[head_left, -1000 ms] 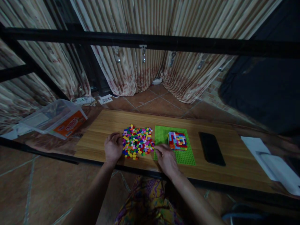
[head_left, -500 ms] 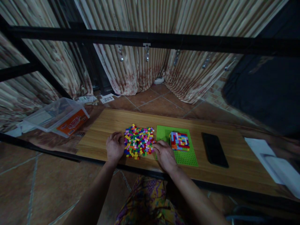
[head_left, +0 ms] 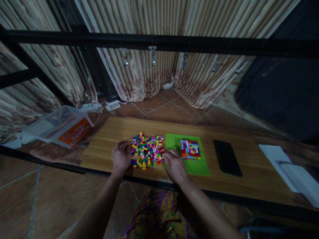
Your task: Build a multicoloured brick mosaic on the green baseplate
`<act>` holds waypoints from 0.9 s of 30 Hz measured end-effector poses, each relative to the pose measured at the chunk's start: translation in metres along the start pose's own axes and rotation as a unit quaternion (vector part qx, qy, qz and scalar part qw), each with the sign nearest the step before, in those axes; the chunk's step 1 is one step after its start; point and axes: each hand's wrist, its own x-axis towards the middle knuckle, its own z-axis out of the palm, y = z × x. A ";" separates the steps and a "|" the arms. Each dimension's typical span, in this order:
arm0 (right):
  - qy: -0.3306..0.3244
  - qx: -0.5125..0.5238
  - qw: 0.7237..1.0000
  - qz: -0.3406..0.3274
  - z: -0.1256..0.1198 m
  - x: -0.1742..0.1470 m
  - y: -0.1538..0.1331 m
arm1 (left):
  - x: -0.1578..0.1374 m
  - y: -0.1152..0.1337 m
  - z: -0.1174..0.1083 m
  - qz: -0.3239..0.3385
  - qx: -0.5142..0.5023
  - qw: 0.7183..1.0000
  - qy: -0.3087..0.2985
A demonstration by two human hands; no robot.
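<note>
A loose pile of small colourful toy bricks (head_left: 147, 150) lies on the wooden tabletop between my hands. At the pile's left edge rests my left hand (head_left: 121, 155), fingers loosely curved and a little apart, with no brick visible in it. My right hand (head_left: 174, 164) is at the pile's right edge, over the near left part of the green baseplate (head_left: 199, 168). Its thumb and fingers are pinched together; whatever is between the tips is too small to make out. On the baseplate stands a multicoloured block of joined bricks (head_left: 190, 149), just right of that hand.
A black phone (head_left: 227, 157) lies right of the baseplate, with white papers (head_left: 276, 154) beyond it. Left of the tabletop (head_left: 99, 142) sits a clear plastic box (head_left: 59, 126) with an orange label. A dark metal bar (head_left: 159, 42) crosses in front of striped curtains.
The view has shifted slightly, moving everything a little to the left. Both hands keep their places at the pile's edges, and the bricks look the same.
</note>
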 end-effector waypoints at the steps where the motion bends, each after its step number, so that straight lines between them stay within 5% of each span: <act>1: 0.000 0.003 1.000 0.002 0.000 0.000 0.001 | 0.000 0.000 0.000 -0.001 -0.001 1.000 0.000; 8: 0.054 0.031 0.998 0.024 -0.001 0.002 0.006 | 0.000 0.000 0.000 -0.002 -0.007 1.000 -0.002; 17: 0.019 -0.041 0.997 0.068 0.006 0.016 0.004 | 0.000 -0.002 0.001 0.006 0.000 1.000 0.003; 27: 0.045 -0.003 0.993 0.107 0.003 0.018 -0.008 | 0.001 -0.002 -0.001 0.014 -0.002 1.000 0.002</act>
